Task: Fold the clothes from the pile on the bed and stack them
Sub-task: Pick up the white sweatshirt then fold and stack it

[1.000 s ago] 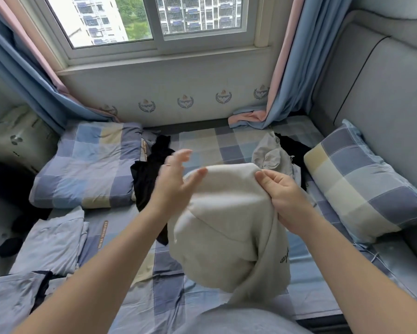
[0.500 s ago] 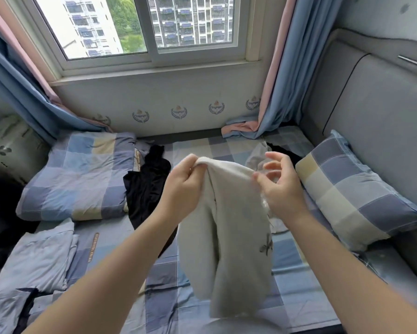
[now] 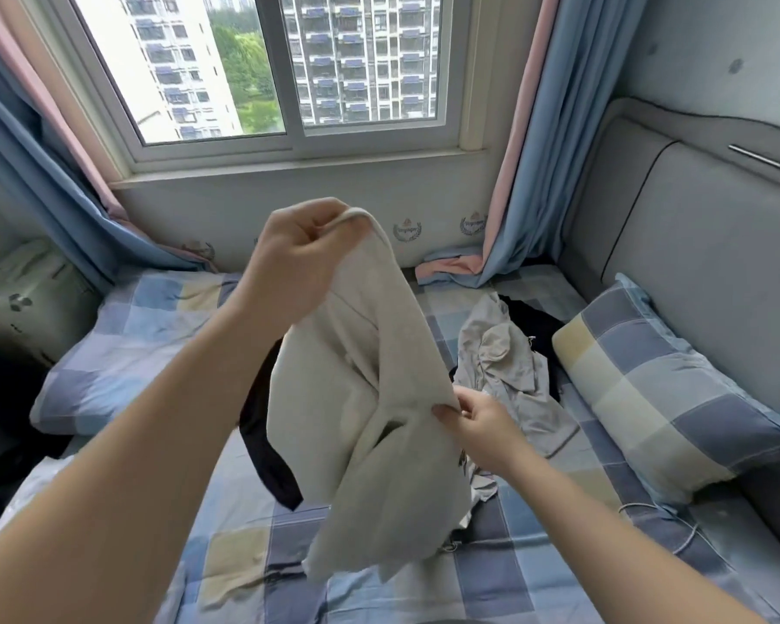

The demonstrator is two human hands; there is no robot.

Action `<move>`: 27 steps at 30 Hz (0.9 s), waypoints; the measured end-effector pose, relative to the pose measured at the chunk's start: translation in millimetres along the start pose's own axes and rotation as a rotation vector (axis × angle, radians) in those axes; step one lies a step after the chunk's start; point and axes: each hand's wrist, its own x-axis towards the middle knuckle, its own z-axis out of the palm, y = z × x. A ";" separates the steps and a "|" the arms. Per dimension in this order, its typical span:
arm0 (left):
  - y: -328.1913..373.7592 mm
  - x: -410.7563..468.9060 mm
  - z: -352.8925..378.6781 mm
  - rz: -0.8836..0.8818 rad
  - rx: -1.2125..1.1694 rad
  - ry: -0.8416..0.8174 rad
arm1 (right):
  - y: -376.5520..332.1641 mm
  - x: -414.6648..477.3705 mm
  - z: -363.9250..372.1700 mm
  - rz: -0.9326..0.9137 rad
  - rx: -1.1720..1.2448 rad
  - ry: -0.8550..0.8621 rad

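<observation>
One garment is in hand, not yet folded. At the left edge of the bed [image 3: 491,574] a pale cloth [image 3: 27,488] shows, too blurred to call a stack. A black garment [image 3: 266,457] lies loose mid-bed. The left hand [image 3: 298,258] is clenched on the top edge of the cream garment [image 3: 370,421], holding it above the mattress. The right hand [image 3: 482,425] pinches its side lower down. Toward the right edge a grey garment [image 3: 505,367] and a dark garment [image 3: 534,319] lie crumpled. At least four pieces look left to fold.

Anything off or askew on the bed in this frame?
Nothing damaged or spilled. Only oddity: the blue-and-pink curtain hem lies bunched on the checked bed sheet. The crumpled grey garment beside the checked pillow is just unfolded pile.
</observation>
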 end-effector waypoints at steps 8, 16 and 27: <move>-61.3 -7.1 -21.0 -0.211 0.381 0.239 | -71.5 -3.6 -44.9 -0.134 0.230 0.000; -70.0 -65.8 54.3 -0.194 0.033 -0.416 | -121.5 0.0 -61.4 -0.317 0.268 -0.014; -45.9 -28.3 42.4 -0.189 -0.074 0.010 | -10.2 -12.6 -61.5 0.093 0.106 -0.176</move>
